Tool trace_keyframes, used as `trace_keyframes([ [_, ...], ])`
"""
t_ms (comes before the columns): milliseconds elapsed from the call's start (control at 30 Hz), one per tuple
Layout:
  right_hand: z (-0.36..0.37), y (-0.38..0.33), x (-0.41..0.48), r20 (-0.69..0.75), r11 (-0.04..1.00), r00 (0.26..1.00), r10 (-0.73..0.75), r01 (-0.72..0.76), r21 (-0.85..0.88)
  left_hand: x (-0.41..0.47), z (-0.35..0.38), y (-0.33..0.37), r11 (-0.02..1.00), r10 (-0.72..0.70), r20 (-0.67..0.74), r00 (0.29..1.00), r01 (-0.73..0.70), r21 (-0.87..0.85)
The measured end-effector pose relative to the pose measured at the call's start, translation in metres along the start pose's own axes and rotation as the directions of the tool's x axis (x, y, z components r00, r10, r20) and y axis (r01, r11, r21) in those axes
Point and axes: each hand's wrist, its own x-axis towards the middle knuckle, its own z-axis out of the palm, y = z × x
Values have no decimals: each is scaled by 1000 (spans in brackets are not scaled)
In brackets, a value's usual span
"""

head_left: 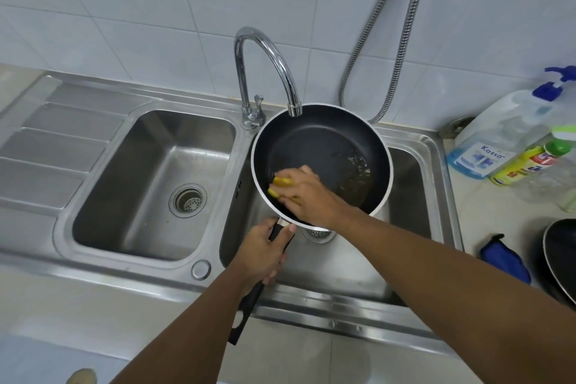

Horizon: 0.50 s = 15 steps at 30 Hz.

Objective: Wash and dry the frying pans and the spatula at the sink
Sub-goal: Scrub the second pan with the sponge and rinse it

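Observation:
A black frying pan with a pale rim hangs over the right sink basin, under the faucet spout. My left hand grips its black handle. My right hand presses a yellow sponge against the pan's inner floor near the front left. Brownish greasy residue lies on the pan's right side. A second dark frying pan lies on the counter at the far right, partly cut off. No spatula is in view.
The chrome faucet arches over the pan's far rim. The left basin holds only its drain. A drainboard lies far left. Detergent bottles stand at the right, a blue cloth beside the second pan. A metal hose hangs on the wall.

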Motion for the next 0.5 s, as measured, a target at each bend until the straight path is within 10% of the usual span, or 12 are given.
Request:
trace_keyframes([
  [333, -10, -2, 27, -262, 966, 939, 221, -175, 190, -4, 9, -4, 989, 46, 20, 999, -48, 143],
  [500, -19, -19, 19, 49, 949, 964, 260, -265, 171, 2, 3, 2, 997, 15, -18, 1000, -13, 81],
])
